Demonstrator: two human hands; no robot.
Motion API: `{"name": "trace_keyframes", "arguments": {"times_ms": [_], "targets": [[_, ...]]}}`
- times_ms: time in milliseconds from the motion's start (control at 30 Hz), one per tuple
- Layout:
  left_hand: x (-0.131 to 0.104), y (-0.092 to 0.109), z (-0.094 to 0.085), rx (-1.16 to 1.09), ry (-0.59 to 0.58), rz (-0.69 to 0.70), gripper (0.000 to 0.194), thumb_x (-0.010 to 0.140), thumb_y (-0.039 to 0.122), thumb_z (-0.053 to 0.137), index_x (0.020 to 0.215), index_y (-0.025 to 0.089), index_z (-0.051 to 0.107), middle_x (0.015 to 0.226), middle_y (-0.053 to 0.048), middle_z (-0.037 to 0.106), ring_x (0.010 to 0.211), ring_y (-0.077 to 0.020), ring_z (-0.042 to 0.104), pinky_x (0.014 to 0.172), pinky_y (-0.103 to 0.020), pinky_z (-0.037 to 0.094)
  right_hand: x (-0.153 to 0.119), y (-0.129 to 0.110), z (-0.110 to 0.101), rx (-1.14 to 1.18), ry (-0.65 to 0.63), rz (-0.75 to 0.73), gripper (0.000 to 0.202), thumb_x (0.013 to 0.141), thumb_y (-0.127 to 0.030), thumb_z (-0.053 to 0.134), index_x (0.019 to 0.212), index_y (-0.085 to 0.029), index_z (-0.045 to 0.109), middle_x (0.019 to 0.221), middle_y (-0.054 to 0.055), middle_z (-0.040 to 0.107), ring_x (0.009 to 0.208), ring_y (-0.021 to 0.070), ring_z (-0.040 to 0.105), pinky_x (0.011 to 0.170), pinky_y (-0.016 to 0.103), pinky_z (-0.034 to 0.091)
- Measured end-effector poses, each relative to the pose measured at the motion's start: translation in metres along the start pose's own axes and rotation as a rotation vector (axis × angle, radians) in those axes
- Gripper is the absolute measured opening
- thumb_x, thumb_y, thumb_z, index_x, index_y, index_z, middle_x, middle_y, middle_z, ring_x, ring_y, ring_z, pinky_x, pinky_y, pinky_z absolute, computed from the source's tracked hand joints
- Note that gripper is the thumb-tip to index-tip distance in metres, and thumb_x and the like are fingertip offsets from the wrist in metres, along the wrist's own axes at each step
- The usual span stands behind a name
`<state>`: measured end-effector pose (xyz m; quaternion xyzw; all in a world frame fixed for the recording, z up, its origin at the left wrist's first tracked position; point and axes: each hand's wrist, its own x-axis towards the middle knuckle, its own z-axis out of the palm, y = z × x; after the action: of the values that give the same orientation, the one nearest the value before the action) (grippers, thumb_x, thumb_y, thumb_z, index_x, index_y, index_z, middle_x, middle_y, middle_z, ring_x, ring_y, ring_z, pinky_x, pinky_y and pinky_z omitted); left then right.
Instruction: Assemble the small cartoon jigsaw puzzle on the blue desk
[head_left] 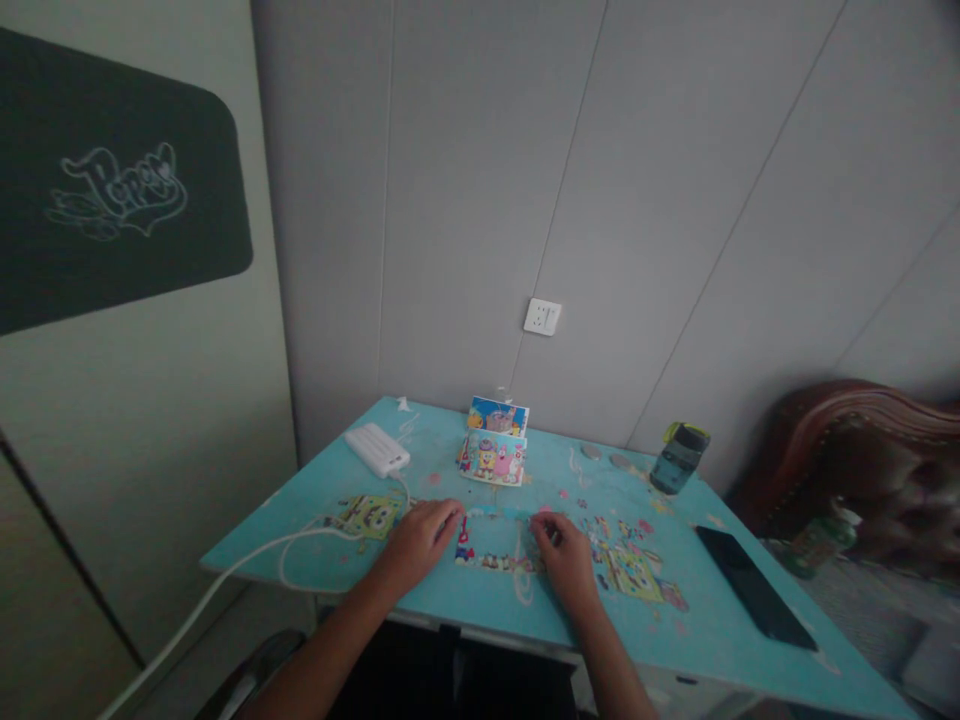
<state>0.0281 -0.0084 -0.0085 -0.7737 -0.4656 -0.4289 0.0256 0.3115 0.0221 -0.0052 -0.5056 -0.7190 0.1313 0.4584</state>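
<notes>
Between my hands lies a partly joined border of printed pieces [491, 563] that look like jigsaw pieces, with the blue tabletop showing inside it. My left hand [427, 530] rests at its upper left corner, thumb and fingers pressed together. At the upper right corner my right hand [564, 550] has its fingers curled into a pinch. Whatever either hand grips is hidden or too small to make out. Right of my right hand are small colourful bits [602, 527], perhaps loose pieces, over the table's cartoon print. A cartoon picture card [493, 458] leans upright behind the border.
A second card [499, 415] stands behind the first. On the blue table [450, 600] are a white power bank [377, 450] with a cable [247, 558] running off left, a dark cup [679, 460] and a black tablet-like slab [754, 588]. A wall [465, 200] closes the far side.
</notes>
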Motion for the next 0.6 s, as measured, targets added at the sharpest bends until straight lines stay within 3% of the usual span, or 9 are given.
{"name": "trace_keyframes", "arguments": {"times_ms": [267,467,600], "targets": [[-0.004,0.007,-0.005,-0.004,-0.057,0.027,0.020,0.102,0.024,0.050,0.107,0.023,0.069,0.097,-0.004,0.076,0.091,-0.0183,0.071,0.086,-0.031,0.054,-0.001,-0.001,-0.001,0.029,-0.045,0.035,0.035,0.091,-0.046,0.057,0.095,-0.017,0.077,0.084,0.009,0.074,0.071,0.0220,0.063,0.071,0.034,0.050],[-0.002,0.013,-0.004,0.027,-0.103,0.065,0.024,0.101,0.019,0.051,0.116,0.022,0.070,0.109,-0.007,0.076,0.100,-0.0224,0.072,0.093,-0.040,0.056,-0.007,0.003,-0.005,0.104,-0.024,0.130,0.043,0.094,-0.046,0.055,0.120,-0.015,0.070,0.073,0.003,0.067,0.062,0.0191,0.060,0.060,0.030,0.049],[0.001,0.023,0.000,0.039,-0.126,0.056,0.033,0.099,0.013,0.050,0.128,0.022,0.066,0.119,-0.009,0.075,0.104,-0.0245,0.072,0.094,-0.044,0.058,-0.012,0.002,-0.009,0.089,-0.044,0.162,0.041,0.094,-0.048,0.057,0.118,-0.018,0.071,0.075,0.003,0.068,0.065,0.0196,0.061,0.062,0.030,0.050]]}}
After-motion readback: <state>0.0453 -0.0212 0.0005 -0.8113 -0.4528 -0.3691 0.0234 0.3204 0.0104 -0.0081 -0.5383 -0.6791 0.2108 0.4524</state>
